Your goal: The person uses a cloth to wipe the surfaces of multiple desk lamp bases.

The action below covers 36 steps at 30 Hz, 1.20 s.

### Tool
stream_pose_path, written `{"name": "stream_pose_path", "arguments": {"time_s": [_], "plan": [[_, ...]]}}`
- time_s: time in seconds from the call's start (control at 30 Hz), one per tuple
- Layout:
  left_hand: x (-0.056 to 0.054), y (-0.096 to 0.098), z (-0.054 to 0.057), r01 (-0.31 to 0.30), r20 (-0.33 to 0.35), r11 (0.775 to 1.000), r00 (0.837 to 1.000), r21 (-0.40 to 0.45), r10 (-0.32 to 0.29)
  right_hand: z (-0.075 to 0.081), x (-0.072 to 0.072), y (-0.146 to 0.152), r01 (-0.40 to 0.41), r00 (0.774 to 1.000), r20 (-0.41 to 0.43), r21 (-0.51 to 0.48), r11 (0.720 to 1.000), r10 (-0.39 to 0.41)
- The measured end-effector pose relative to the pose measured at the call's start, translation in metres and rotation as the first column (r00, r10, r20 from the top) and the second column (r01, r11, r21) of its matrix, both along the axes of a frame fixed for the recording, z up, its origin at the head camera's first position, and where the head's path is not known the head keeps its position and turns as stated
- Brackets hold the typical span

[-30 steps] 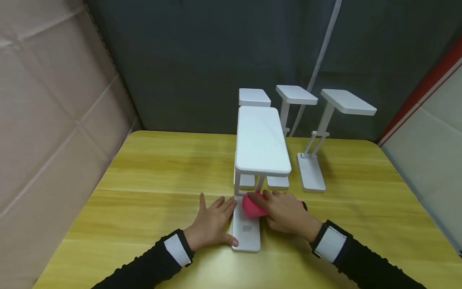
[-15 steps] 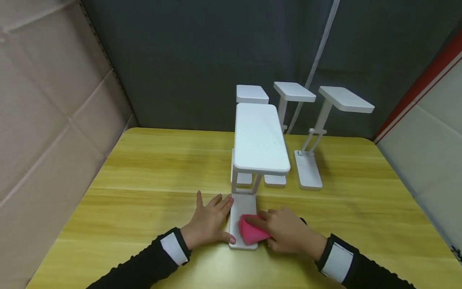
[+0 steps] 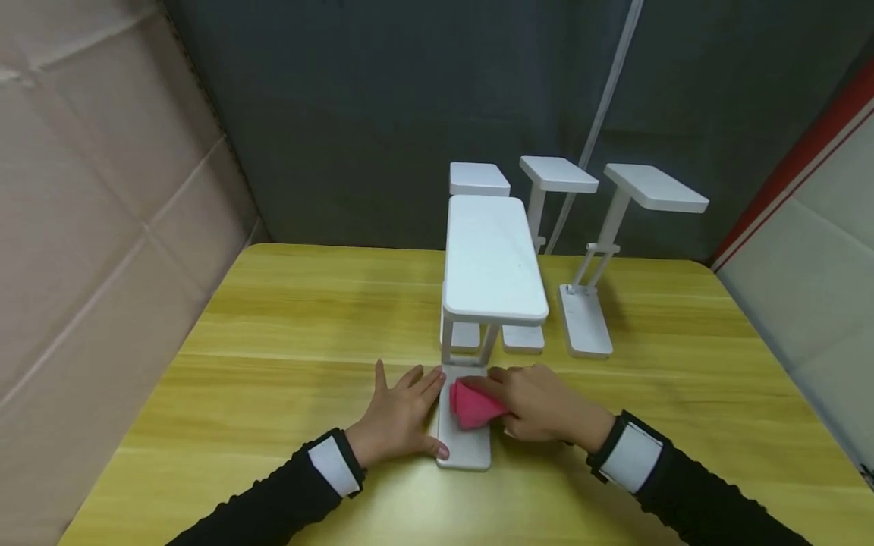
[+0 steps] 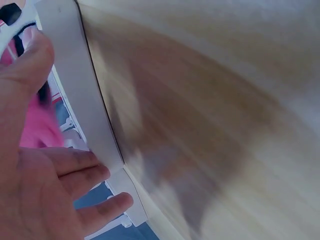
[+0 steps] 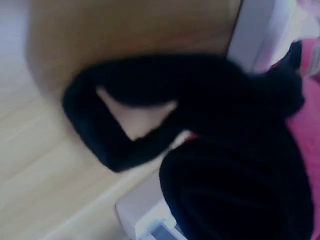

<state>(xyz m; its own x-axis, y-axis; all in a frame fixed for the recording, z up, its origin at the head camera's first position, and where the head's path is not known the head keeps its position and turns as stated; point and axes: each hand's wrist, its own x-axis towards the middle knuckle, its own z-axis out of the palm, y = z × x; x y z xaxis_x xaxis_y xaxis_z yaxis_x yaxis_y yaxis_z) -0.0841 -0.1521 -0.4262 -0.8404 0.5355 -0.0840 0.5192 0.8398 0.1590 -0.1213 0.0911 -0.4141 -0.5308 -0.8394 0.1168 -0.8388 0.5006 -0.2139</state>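
Observation:
A white folding stand [image 3: 493, 258] with a flat rectangular top stands at the middle of the table, its long base [image 3: 466, 452] toward me. My left hand [image 3: 399, 421] lies along the base's left edge, fingers spread, thumb near the front corner. In the left wrist view, the fingertips touch the side of the base [image 4: 82, 85]. My right hand [image 3: 549, 402] grips a bunched pink cloth [image 3: 471, 408] and presses it on top of the base. Black fabric with a loop [image 5: 120, 155] fills much of the right wrist view, hiding most of the right hand.
Behind stand three similar white stands, at the left [image 3: 478, 178], middle [image 3: 558, 174] and right [image 3: 655, 188]. All are on the yellow wood-grain table [image 3: 287, 326]. A dark curtain [image 3: 375, 121] hangs behind, with a pale wall [image 3: 102, 250] at the left.
My right hand slid the pink cloth along the base toward me, then back partway toward the posts. My left hand stays at the base's edge. The head view shifted slightly.

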Motion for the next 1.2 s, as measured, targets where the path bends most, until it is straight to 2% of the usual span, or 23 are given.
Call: {"name": "stream_pose_path", "arguments": {"time_s": [0.1, 0.23, 0.47, 0.63, 0.8, 0.9, 1.03, 1.13, 1.2], "plan": [[0.002, 0.001, -0.002, 0.001, 0.018, 1.000, 1.000, 0.008, -0.001, -0.008, -0.009, -0.008, 0.045, 0.995, -0.084, -0.040, 0.998, -0.048], [0.003, 0.003, -0.002, -0.004, 0.023, 1.000, 1.000, 0.021, 0.004, -0.013, -0.008, -0.014, 0.022, 0.987, -0.156, -0.086, 0.996, -0.035], [0.004, 0.002, 0.003, -0.016, 0.032, 0.999, 0.999, 0.031, 0.015, -0.008, 0.011, -0.017, -0.027, 0.991, -0.132, 0.018, 0.999, 0.029], [0.002, 0.002, 0.001, -0.004, 0.016, 1.000, 1.000, -0.003, 0.004, -0.007, 0.027, -0.015, -0.089, 0.987, -0.128, 0.031, 0.996, 0.092], [0.000, 0.001, 0.000, 0.006, 0.003, 1.000, 1.000, -0.011, -0.005, -0.008, 0.035, -0.010, -0.112, 0.993, -0.044, -0.004, 0.994, 0.112], [0.000, 0.001, -0.001, 0.011, 0.003, 1.000, 1.000, -0.005, -0.011, -0.008, 0.037, -0.005, -0.127, 0.991, 0.036, -0.015, 0.992, 0.128], [0.000, 0.001, -0.001, 0.013, 0.001, 1.000, 1.000, 0.005, -0.013, -0.001, 0.036, 0.003, -0.152, 0.967, 0.206, -0.004, 0.988, 0.150], [-0.002, 0.001, -0.002, 0.015, -0.007, 1.000, 1.000, 0.005, -0.015, 0.006, 0.027, 0.007, -0.101, 0.958, 0.270, 0.008, 0.995, 0.095], [-0.003, 0.001, -0.002, 0.016, -0.012, 1.000, 1.000, 0.005, -0.016, 0.007, 0.017, 0.009, -0.008, 0.976, 0.216, 0.017, 1.000, 0.004]]}}
